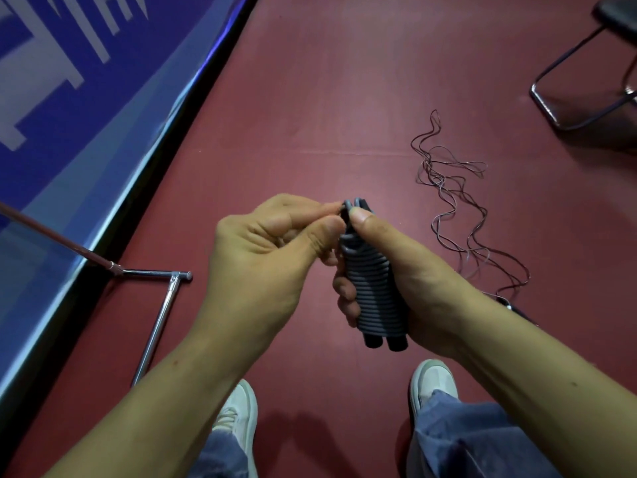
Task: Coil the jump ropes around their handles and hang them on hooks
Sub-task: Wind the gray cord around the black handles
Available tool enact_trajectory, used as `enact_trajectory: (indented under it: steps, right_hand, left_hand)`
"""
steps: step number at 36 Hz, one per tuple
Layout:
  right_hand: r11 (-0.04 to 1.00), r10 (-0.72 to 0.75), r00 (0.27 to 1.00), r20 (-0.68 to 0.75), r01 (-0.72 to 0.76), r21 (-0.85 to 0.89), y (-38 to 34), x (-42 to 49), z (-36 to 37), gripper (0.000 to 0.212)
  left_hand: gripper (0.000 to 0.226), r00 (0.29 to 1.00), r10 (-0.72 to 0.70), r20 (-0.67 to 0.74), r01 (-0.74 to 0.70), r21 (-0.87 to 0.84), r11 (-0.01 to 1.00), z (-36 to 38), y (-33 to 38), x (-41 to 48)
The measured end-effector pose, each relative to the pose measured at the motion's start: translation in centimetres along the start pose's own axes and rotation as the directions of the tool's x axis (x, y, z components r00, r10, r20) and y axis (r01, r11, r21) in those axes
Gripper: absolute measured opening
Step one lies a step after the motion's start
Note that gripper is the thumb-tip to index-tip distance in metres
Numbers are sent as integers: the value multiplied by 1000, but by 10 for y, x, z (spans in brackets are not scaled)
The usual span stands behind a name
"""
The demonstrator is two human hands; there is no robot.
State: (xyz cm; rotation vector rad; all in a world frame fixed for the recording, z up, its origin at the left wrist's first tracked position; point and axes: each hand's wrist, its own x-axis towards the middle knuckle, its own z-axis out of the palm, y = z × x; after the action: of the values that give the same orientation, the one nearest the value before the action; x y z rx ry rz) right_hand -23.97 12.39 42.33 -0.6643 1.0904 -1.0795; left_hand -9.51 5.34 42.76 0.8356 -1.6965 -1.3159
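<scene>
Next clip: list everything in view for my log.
coiled jump rope: one, grey cord round two black handles, mid-frame
loose jump ropes: tangle, count unclear, thin dark cords, floor right
metal tube frame: one, chrome, floor left
chair: one, black with chrome frame, top right
banner: one, blue and white, left
floor: one, red, underfoot
shoes: two, white, bottom
jeans: one pair, blue, bottom
left hand: one, pinching the cord's end
right hand: one, gripping the coil

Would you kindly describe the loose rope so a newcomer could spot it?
On the red floor, past the right hand and near the chair, lies the loose rope. Unlike the coiled grey rope in that hand, it sprawls thin and tangled.
</scene>
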Motion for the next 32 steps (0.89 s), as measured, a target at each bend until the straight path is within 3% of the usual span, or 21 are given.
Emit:
enact_trajectory:
  steps: [4, 7, 14, 18, 21, 32]
  right_hand:
    - [999, -40, 999, -27, 40, 6, 2, 3, 1, 48]
    - [999, -48, 998, -46, 48, 7, 4, 5, 5, 50]
    - [996, -68, 996, -61, 65, -55, 6, 5, 7, 50]
    - [988, -101, 992, -80, 91, -126, 4, 6, 5, 51]
    - [987, -105, 991, -85, 93, -135, 4, 6, 6, 49]
    - [980, -91, 994, -65, 78, -181, 4, 2, 1, 46]
  left_hand:
    - [28, 990, -103, -96, 82, -199, 976, 16, 4, -12]
    - [28, 975, -156, -156, 115, -242, 963, 17, 4, -11]
    - [23, 977, -71, -201, 57, -76, 995, 8, 10, -5]
    - [17, 971, -116, -207, 92, -123, 988, 5, 13, -2]
    - [11, 978, -68, -198, 54, -73, 996, 6, 14, -4]
    - [17, 987, 7, -159, 2, 56, 998, 6, 15, -3]
